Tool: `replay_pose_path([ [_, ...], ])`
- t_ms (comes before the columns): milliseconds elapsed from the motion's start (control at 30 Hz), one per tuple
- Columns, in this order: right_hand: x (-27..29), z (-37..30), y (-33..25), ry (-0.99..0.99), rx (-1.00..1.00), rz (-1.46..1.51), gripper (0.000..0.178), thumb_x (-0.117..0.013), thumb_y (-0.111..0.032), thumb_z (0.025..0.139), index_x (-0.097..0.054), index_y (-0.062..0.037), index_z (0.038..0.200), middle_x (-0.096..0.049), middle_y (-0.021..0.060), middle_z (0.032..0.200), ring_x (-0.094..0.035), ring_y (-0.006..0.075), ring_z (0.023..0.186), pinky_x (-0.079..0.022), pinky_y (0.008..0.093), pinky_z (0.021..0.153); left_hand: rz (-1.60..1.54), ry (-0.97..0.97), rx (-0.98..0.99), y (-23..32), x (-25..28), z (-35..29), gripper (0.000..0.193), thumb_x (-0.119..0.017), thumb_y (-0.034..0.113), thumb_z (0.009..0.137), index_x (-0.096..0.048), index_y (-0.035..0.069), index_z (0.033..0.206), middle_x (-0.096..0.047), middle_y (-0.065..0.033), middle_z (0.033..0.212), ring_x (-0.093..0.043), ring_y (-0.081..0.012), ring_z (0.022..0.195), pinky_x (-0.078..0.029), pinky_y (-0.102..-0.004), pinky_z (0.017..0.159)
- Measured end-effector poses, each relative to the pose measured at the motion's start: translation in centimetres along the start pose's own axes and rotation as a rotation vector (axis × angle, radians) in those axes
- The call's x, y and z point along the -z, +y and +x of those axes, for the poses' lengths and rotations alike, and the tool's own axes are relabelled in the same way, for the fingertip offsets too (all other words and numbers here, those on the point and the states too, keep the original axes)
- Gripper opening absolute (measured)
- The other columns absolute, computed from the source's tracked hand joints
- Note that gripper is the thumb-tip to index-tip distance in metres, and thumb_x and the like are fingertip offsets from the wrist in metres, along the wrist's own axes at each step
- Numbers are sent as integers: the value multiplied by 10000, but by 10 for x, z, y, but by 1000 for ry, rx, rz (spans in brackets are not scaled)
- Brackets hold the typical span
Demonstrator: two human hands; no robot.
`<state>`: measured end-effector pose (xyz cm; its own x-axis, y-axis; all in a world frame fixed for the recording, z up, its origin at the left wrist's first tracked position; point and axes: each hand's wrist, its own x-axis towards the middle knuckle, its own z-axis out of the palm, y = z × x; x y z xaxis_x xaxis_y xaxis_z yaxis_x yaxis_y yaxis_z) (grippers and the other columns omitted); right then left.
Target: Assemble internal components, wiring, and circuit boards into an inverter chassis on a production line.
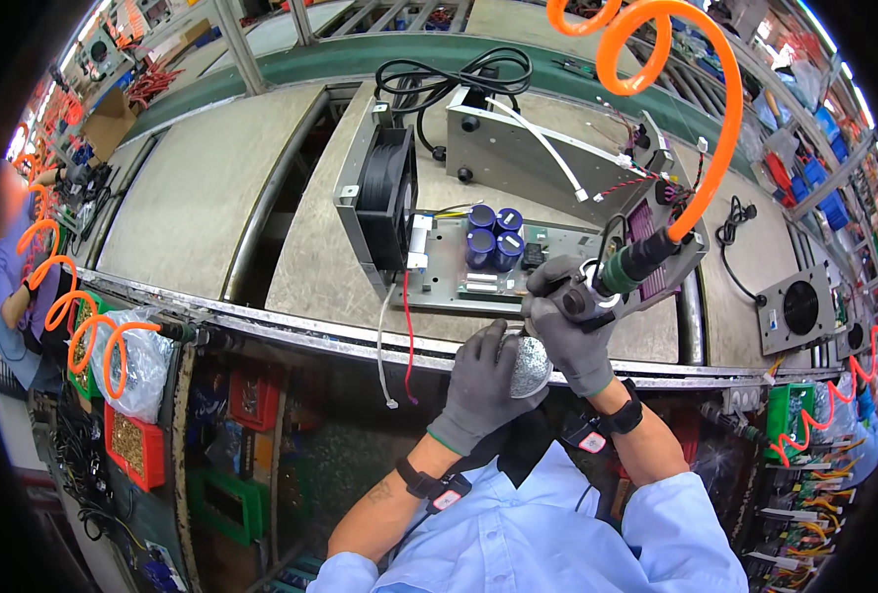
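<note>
My right hand [572, 346] wraps its fingers round a driver [628, 267], left hand [480, 383] cupping a silvery dish [531, 369] (likely screw-loading; next needs steady aim).

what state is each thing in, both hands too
Left hand: gloved, closed around the dish
Dish: held, filled with small shiny pieces
Right hand: gloved, gripping the air tool
Air tool: held, hose attached
Orange hose: coiled above, straighter near the tool
Black fan: upright in its frame
Blue capacitors: standing upright
Red wire: hanging over the bench edge, end loose
</note>
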<state>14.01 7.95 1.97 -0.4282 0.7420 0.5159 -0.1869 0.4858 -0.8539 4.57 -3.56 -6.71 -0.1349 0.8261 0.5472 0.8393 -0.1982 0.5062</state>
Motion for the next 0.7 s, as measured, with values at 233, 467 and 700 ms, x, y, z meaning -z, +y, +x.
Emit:
replay_pose_path([
  [233, -5, 4, -6, 129, -198, 169, 164, -676, 78, 772, -619, -22, 889, -660, 37, 829, -624, 106, 749, -517, 266, 649, 37, -37, 15, 2, 1, -1, 775, -882, 472, 704, -603, -13, 1240, -551, -251, 1337, -573, -428, 1170, -501, -523, 974],
  [467, -23, 29, -20, 20, 43, 158, 365, -629, 92, 832, -567, -42, 1166, -652, 115, 1002, -679, 179, 784, -561, 286, 630, -1, -57, 38, 0, 1, 0, 790, -855, 481, 728, -596, -21, 1281, -538, -262, 1374, -555, -435, 1218, -491, -524, 1021],
  [700, -65, 72, -31, 56, -26, 275, 217, -694, 68, 798, -636, -10, 992, -674, 44, 901, -635, 93, 803, -539, 260, 702, 14, -124, 58, -2, 0, -3, 881, -920, 408, 635, -574, -27, 1318, -531, -253, 1371, -537, -438, 1264, -480, -532, 1040],
])
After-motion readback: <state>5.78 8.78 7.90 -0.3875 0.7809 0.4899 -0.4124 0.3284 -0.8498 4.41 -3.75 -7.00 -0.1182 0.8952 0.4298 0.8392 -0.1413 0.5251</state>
